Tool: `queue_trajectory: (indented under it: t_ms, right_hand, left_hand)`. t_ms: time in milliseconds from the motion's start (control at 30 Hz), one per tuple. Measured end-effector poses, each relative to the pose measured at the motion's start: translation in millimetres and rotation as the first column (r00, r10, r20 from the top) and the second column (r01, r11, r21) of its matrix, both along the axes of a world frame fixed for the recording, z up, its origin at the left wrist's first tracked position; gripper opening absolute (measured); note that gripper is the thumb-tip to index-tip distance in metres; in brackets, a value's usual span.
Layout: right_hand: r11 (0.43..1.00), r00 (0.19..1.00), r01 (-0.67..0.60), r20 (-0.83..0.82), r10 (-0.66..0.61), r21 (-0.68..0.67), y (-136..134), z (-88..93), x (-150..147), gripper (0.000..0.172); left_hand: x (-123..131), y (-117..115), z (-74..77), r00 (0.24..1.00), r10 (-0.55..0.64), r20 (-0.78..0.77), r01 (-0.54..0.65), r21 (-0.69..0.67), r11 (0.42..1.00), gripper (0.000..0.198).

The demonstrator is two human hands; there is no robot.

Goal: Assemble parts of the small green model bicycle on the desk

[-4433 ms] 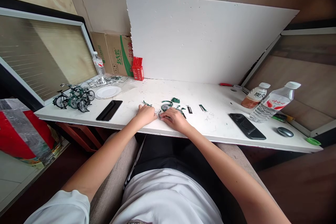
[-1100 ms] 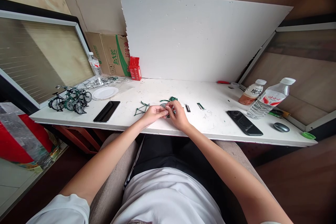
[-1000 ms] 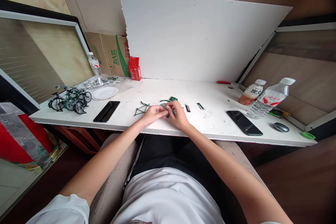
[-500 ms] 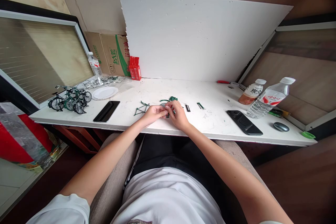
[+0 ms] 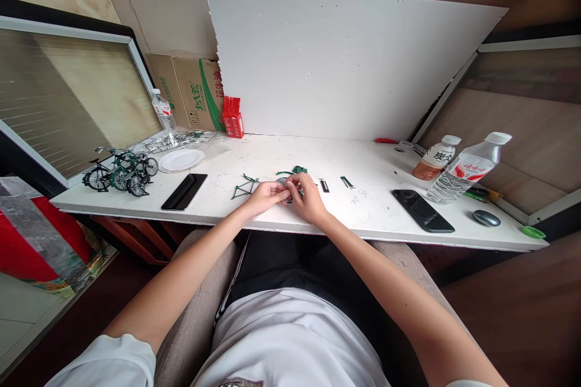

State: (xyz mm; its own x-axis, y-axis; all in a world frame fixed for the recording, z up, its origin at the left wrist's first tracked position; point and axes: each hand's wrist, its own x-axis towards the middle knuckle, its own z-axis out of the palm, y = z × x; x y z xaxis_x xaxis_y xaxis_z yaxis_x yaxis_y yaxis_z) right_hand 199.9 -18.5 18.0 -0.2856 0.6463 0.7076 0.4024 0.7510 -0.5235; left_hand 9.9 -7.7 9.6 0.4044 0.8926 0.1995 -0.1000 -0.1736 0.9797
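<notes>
My left hand and my right hand meet near the table's front edge, fingertips pinched together. Whatever sits between the fingertips is too small and covered to make out. Part of a small spoked wheel shows just behind the fingers; I cannot tell whether it is held or lying there. Left of my hands lies a green toy bicycle frame. Beyond them is a bundle of green parts. To the right are a small black part and thin green strips.
Several assembled model bicycles stand at the left, near white plates and a phone. Another phone, a tea bottle, a water bottle and a mouse occupy the right. A white board leans behind.
Almost nothing differs. Both hands keep the same pinched pose, and the view has shifted very slightly.
</notes>
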Motion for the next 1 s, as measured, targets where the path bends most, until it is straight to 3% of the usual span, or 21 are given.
queue_trajectory:
  t_ms: [533, 1000]
  right_hand:
    - [1.000, 1.000, -0.013, 0.022, 0.013, -0.016, -4.9, 3.7, -0.3, 0.029]
    - [0.998, 0.995, -0.051, 0.085, 0.048, 0.026, -2.4, 0.4, 0.6, 0.039]
  left_hand:
    - [1.2, -1.6, 1.9, 0.999, 0.012, 0.033, -0.011, -0.027, 1.000, 0.049]
    - [-2.8, -1.1, 5.5, 0.995, 0.033, 0.099, -0.027, -0.058, 0.998, 0.025]
